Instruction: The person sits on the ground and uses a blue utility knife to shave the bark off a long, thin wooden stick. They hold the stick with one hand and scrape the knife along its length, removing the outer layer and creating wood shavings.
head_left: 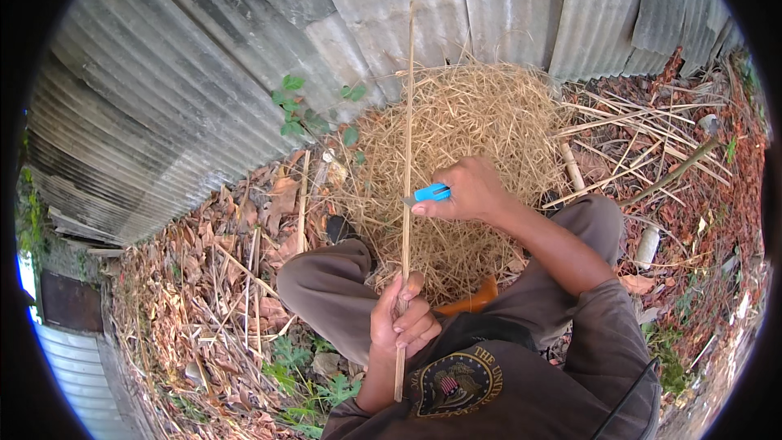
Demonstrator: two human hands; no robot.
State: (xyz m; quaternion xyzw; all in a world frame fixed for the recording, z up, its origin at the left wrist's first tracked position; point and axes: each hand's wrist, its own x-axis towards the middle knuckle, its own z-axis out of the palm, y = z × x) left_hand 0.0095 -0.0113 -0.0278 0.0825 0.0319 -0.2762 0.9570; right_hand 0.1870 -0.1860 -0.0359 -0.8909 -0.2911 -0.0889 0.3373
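stick, thin, long, upright over straw pile; left hand fingers closed around its lower part. right hand fingers closed on blue-handled knife, blade touching stick mid-length.

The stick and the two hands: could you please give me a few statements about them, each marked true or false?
1. The left hand grips the thin stick. True.
2. The right hand holds a red hammer. False: it holds a blue-handled knife.
3. The knife blade meets the stick. True.
4. The stick lies flat on the leaves. False: it is held up, pointing toward the metal wall.
5. A straw pile lies beyond the knees. True.
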